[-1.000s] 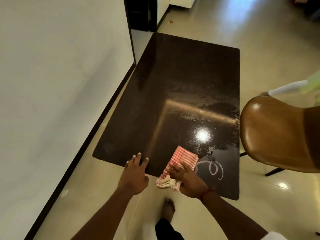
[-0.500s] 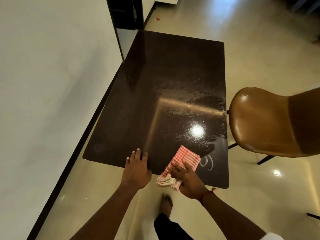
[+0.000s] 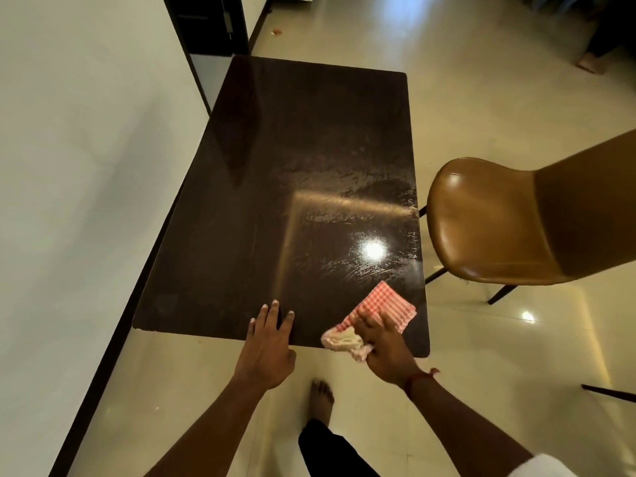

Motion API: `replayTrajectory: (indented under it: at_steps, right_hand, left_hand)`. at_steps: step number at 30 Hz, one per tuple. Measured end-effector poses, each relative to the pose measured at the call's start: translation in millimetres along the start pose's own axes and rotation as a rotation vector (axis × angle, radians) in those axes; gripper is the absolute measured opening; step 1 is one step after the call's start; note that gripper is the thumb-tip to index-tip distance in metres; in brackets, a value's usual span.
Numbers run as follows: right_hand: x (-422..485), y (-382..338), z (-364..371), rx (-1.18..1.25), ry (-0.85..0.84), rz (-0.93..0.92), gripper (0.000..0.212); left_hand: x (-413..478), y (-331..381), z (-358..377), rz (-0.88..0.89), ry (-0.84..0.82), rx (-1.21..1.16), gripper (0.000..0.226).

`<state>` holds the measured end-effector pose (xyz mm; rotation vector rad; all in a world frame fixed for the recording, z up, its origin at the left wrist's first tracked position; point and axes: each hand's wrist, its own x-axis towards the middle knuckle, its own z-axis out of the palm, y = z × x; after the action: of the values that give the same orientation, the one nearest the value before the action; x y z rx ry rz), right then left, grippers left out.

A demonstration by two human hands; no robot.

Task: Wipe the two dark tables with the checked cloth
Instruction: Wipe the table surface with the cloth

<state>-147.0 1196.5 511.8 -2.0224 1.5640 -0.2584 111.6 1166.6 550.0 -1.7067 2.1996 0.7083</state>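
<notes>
A dark glossy table (image 3: pixel 275 187) stretches away from me beside the wall, with wet smears and a bright light reflection on its near right part. The red-and-white checked cloth (image 3: pixel 389 304) lies flat at the near right corner, its bunched end hanging over the front edge. My right hand (image 3: pixel 382 346) presses on the cloth and grips it. My left hand (image 3: pixel 270 342) rests flat on the table's front edge, fingers spread, holding nothing. Only one table is in view.
A brown leather chair (image 3: pixel 509 222) stands close to the table's right side. A white wall (image 3: pixel 75 166) runs along the left. My bare foot (image 3: pixel 321 397) is on the glossy floor below the table edge. A dark doorway (image 3: pixel 206 25) lies beyond.
My right hand has slid the cloth rightwards to the near right corner, covering the white squiggle that showed there. My left hand stays on the front edge.
</notes>
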Motion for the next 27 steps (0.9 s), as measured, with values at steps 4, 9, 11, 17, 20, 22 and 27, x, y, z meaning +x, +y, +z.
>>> replayTrajectory:
  at_steps: [4, 9, 11, 17, 20, 22, 27]
  right_hand:
    - [-12, 31, -10, -0.071, -0.039, -0.033, 0.051]
    - [-8, 42, -31, 0.118, 0.205, 0.444, 0.061]
    - [-17, 27, -19, 0.116, 0.219, 0.453, 0.064]
    - [-65, 24, 7, 0.039, 0.111, 0.218, 0.053]
    - [-60, 33, 1, 0.025, 0.141, 0.219, 0.053]
    - [-49, 35, -5, 0.066, 0.194, 0.298, 0.052]
    - [0, 48, -40, 0.140, 0.269, 0.592, 0.061]
  left_hand:
    - [1, 6, 3, 0.012, -0.005, -0.004, 0.075]
    - [3, 5, 3, 0.012, -0.014, -0.034, 0.074]
    - [3, 5, 2, 0.008, -0.010, -0.046, 0.073]
    - [7, 13, 5, -0.022, 0.001, -0.046, 0.075]
    - [8, 11, 5, -0.014, -0.003, -0.055, 0.074]
    - [9, 7, 4, -0.010, -0.004, -0.063, 0.073]
    - [10, 2, -1, 0.003, -0.031, -0.073, 0.075]
